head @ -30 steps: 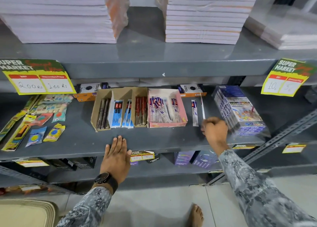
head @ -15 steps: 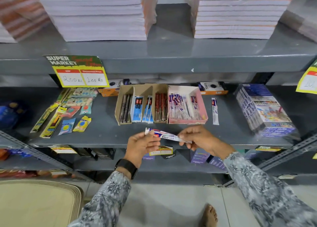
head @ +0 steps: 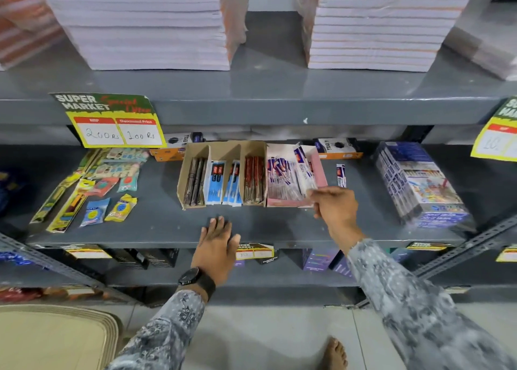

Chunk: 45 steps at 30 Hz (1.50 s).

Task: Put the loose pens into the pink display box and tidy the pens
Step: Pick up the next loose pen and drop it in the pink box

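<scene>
Right hand (head: 334,206): fingers pinched on a packaged pen (head: 303,171), which slants into the right half of the pink display box (head: 319,171); lower end at the fingertips, upper end near the box's back wall.

Left hand (head: 216,244): open, flat, palm down on the front edge of the shelf (head: 156,224), holding nothing.

Pink display box: mid-shelf, touching the right side of a brown cardboard tray (head: 223,174). Contents: many white-and-blue pen packets (head: 279,179), lying at mixed angles (not yet squared up).

Progress, as judged: one pen is going in. One loose pen (head: 341,175) lies on the shelf just right of the box, so at least one pick-up is left, then the straightening of the pile.

Surroundings: the tray's compartments hold dark, blue-packed and red pens. A wrapped bundle of boxes (head: 419,185) sits toward the right end of the shelf; blister-packed stationery (head: 92,185) lies toward the left end. Orange-and-black boxes sit along the back edge. A price sign (head: 117,120) hangs from the shelf above, which carries stacked notebooks (head: 145,25).

Obstructions: none evident between the right hand and the loose pen; the bundle is well clear of it.
</scene>
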Available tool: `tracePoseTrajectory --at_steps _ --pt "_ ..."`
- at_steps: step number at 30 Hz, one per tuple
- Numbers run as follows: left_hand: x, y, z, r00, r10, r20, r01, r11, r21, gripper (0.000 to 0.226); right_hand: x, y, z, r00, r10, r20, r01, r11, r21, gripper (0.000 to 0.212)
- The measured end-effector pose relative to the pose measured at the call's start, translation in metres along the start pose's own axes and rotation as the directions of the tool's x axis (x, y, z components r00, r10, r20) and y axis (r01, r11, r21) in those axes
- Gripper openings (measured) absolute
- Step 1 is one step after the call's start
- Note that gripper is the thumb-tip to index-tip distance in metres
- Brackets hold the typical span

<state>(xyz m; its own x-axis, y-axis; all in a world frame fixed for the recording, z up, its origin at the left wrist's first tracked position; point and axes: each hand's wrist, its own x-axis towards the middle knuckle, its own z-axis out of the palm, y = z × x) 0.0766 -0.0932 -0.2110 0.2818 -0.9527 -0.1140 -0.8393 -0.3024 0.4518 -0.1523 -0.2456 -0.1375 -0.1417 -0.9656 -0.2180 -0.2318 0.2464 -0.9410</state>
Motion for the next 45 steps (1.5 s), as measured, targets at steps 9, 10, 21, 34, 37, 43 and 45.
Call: tracePoseTrajectory --at_steps 9,10,21,34,37,43,45 --pt "-0.003 -0.006 0.011 0.998 0.058 -0.028 -0.053 0.987 0.151 0.086 0.012 0.01 -0.006 0.997 -0.069 -0.017 0.056 0.908 -0.415 0.007" --pt "-0.002 -0.006 0.013 0.998 0.06 -0.032 -0.054 0.986 0.16 0.086 0.01 0.017 -0.01 0.989 -0.141 -0.043 0.106 0.881 -0.461 0.013" --pt "0.001 -0.009 0.022 0.995 0.064 -0.076 -0.05 0.984 0.173 0.08 0.05 0.039 -0.046 0.983 -0.066 -0.172 -0.065 0.747 -0.662 0.037" --pt "0.002 -0.001 0.014 0.997 0.064 -0.029 -0.058 0.98 0.188 0.086 0.052 0.042 -0.055 0.987 -0.037 -0.159 -0.089 0.697 -0.712 0.036" --pt "-0.002 -0.001 0.013 0.998 0.06 -0.021 -0.054 0.974 0.22 0.085 0.048 0.051 -0.056 0.976 -0.119 -0.18 -0.048 0.695 -0.717 0.031" --pt "-0.004 0.0 0.013 0.999 0.039 -0.024 -0.033 0.976 0.215 0.07 0.056 0.053 -0.06 0.959 -0.113 -0.258 -0.08 0.77 -0.633 0.034" --pt "-0.003 0.0 0.014 0.999 0.046 -0.017 -0.041 0.976 0.216 0.059 0.06 0.052 -0.061 0.964 -0.074 -0.254 -0.111 0.757 -0.644 0.041"
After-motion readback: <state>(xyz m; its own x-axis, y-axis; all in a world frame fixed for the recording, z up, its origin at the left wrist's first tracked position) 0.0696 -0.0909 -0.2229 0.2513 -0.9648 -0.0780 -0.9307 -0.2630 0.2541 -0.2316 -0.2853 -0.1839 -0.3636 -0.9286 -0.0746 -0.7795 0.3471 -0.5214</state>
